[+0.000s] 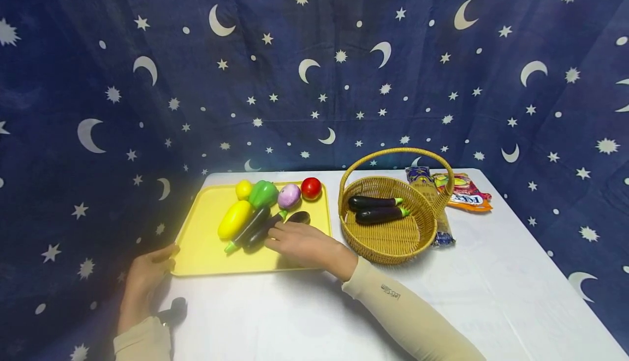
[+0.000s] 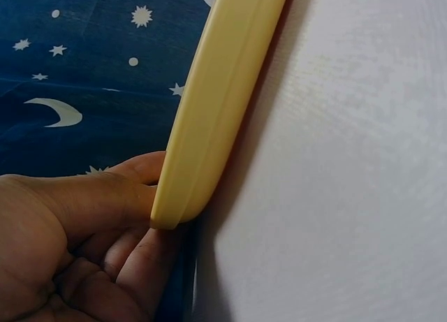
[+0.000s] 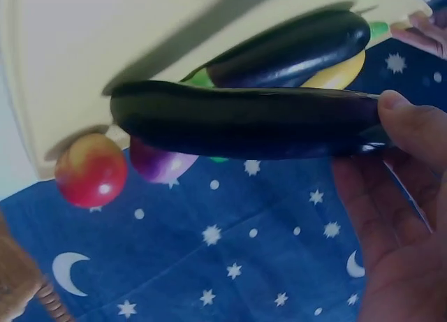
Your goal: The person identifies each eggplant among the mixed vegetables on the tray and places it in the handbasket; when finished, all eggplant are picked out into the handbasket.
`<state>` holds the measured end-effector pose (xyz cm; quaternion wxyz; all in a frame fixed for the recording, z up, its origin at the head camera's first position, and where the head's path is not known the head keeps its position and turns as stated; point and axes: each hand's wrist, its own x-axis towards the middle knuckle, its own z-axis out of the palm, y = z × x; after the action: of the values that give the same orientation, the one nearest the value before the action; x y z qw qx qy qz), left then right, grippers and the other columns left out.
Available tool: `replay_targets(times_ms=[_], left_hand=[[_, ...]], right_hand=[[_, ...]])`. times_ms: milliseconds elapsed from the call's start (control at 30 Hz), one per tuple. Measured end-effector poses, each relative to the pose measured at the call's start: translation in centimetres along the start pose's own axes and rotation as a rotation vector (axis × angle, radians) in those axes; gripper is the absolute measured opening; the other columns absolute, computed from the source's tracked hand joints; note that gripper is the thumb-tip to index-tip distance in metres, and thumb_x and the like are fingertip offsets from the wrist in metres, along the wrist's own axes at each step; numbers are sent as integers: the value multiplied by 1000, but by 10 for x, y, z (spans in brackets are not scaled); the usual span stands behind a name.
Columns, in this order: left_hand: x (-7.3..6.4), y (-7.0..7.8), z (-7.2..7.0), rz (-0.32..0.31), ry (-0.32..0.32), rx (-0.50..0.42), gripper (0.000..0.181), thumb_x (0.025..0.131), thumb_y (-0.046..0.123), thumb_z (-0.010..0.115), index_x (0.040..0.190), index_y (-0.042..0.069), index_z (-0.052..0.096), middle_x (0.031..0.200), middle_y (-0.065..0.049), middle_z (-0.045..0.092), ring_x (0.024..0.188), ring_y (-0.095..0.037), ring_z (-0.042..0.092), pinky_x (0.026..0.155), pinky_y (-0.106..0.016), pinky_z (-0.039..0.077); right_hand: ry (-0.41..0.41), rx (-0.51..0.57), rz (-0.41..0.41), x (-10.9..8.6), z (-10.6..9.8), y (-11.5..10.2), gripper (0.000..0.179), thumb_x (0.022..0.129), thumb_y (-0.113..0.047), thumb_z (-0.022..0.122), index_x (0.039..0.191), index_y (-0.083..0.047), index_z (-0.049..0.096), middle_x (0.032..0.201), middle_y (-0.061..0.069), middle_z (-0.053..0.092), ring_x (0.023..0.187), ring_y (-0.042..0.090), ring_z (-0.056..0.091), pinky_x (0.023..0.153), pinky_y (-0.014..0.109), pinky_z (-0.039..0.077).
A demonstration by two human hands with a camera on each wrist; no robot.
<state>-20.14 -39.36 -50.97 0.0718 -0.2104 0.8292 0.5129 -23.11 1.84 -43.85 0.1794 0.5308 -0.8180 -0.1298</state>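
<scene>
Simultaneously pinching a dark eggplant (image 3: 244, 123) in the right hand (image 1: 307, 245) and gripping a corner of the yellow tray (image 1: 199, 230) in the left hand (image 1: 147, 268).
Holding the eggplant near one end, over the tray, between thumb and partly bent fingers, with the blunt end jutting past the fingertips. Probably covering the stem end, though too hidden to be sure. Best to keep the long body level and pinch close enough to stop tipping, without squeezing. Mind the two other eggplants (image 1: 251, 227) just left of the right hand, plus the purple onion (image 1: 289, 196) and red fruit (image 1: 312, 188) beyond. Allow space for the basket (image 1: 388, 241), right of that hand, with two more eggplants (image 1: 380, 215) inside. Pin the tray corner lightly, without tilting.
</scene>
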Motion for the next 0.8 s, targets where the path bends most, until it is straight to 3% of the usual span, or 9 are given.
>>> replay_targets(times_ms=[167,267,400,467,633,800], left_hand=[[0,0,1,3,6,9,59,102,4,56,159,0,42,167,-16,35,163,-48,21,132,-66,21],[0,1,1,2,4,11,60,102,4,56,160,0,42,167,-15,35,163,-48,21,132,-66,20],[0,0,0,-3,-1,13,63,100,5,57,161,2,41,167,-14,35,164,-48,18,133,-69,14],[0,0,0,-16,-1,17,64,99,6,57,161,4,41,168,-12,35,164,-47,18,132,-71,11],[-2,0,-3,-35,-24,-3,64,101,10,57,162,5,40,170,-10,31,165,-47,16,131,-73,12],[-2,1,-2,-48,-14,-6,63,101,10,59,162,5,41,170,-12,31,164,-48,17,131,-73,11]], right_hand=[[39,92,58,-13,-7,13,35,97,1,56,123,-21,62,122,-6,66,115,13,61,105,25,56],[109,129,89,-20,-8,22,38,96,8,52,122,-18,62,121,-4,65,113,13,60,101,24,57],[217,219,131,-28,-9,31,30,100,9,50,116,-14,61,123,0,62,116,14,59,96,23,57],[260,307,162,-33,-8,35,23,103,5,54,114,-13,62,124,1,62,116,13,59,96,23,58],[364,541,239,-42,-6,40,16,98,0,71,106,-12,64,105,-2,64,100,11,59,86,22,58],[463,627,296,-51,-4,43,19,93,-5,81,104,-9,66,101,1,70,98,13,69,88,22,62]])
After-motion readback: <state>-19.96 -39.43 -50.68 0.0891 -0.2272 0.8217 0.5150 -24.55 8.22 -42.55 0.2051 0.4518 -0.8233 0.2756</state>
